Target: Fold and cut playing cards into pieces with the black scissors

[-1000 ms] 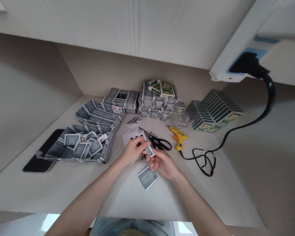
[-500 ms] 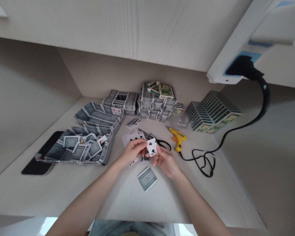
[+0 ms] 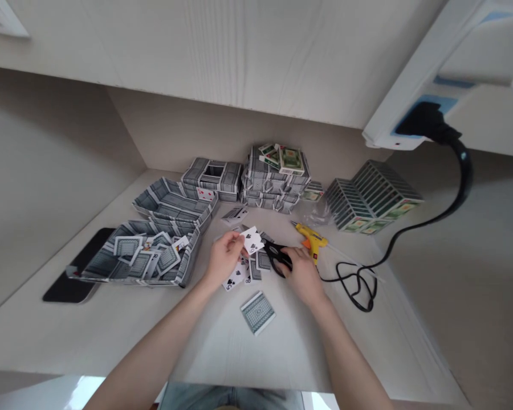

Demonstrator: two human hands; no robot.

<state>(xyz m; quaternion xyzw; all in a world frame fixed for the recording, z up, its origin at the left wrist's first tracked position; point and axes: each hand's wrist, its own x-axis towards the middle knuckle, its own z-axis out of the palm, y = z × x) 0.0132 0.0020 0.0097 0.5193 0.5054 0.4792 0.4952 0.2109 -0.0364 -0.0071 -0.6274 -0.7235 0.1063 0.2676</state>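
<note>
The left hand point(image 3: 224, 255) pinches a spade card point(image 3: 253, 240) between closed fingers, above other loose cards point(image 3: 235, 275) on the surface point(image 3: 209, 336). The right hand point(image 3: 304, 274) bends its fingers over the scissors point(image 3: 275, 251), how firmly I cannot tell. Card boxes point(image 3: 228, 177) stand already formed; loose cards seem left unused.

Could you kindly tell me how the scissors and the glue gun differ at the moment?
The scissors show black, while the glue gun is mostly yellow. The scissors have looped handles; the glue gun is pistol-shaped. The right hand is on the scissors, whereas the glue gun lies just beyond it, not held. Both are hand tools.
</note>
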